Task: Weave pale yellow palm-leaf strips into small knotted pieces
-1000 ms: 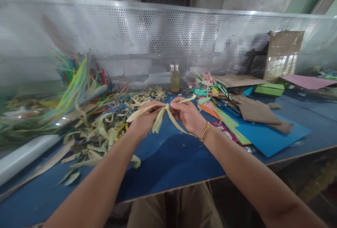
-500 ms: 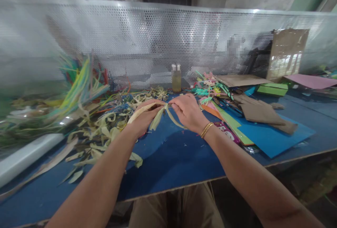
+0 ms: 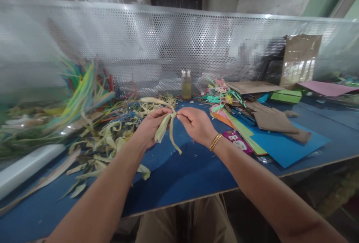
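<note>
Above the blue tabletop [image 3: 179, 175], both my hands pinch a small bundle of pale yellow-green leaf strips [image 3: 165, 127]. My left hand [image 3: 150, 127] is closed on the bundle from the left, and one long strip arcs up over its fingers. My right hand [image 3: 196, 123], with a gold bracelet on the wrist, pinches the knot point at the bundle's top from the right. Two loose ends hang down between the hands toward the table.
A heap of cut leaf strips [image 3: 103, 142] and coloured strips [image 3: 81, 93] lies to the left. A small glass bottle [image 3: 186, 84] stands by the perforated metal screen [image 3: 168, 44]. Coloured paper sheets [image 3: 280, 142], brown paper and scissors lie right. A white tube [image 3: 25, 168] lies far left.
The hands have drawn closer together on the bundle. The strip that stuck out to the right is gone from there, and a long strip now arcs up over the left hand.
</note>
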Tool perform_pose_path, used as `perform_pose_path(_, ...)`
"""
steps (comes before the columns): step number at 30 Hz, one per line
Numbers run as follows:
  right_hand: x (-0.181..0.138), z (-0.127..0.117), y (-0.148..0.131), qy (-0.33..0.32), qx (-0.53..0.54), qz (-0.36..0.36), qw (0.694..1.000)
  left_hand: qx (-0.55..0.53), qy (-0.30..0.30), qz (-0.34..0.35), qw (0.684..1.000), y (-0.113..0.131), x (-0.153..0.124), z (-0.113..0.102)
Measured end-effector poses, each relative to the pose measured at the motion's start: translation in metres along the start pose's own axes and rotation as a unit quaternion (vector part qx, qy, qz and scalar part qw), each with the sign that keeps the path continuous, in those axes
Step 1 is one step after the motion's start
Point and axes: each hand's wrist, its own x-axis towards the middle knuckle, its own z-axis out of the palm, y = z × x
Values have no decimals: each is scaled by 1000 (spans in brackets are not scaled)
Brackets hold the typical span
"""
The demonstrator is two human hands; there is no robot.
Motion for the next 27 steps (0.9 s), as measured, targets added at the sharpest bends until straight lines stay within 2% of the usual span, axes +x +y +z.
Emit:
perform_pose_path(12, -3, 6, -2, 56, 80, 33, 995, -37, 12, -12, 999, 0, -2, 3)
perform_pose_path(19, -2, 9, 0, 71, 126, 45, 988, 10, 30, 0, 999, -4, 2, -1)
perform_pose_path(22, -1, 9, 1, 70, 141, 70, 985, 105, 12, 82, 991, -1, 1, 0)
perform_pose_path(25, -1, 10, 2, 63, 158, 95, 981, 239, 4, 214, 947, 5, 1, 1)
perform_pose_path(27, -1, 11, 2, 60, 168, 104, 978, 298, 8, 263, 918, 9, 1, 0)
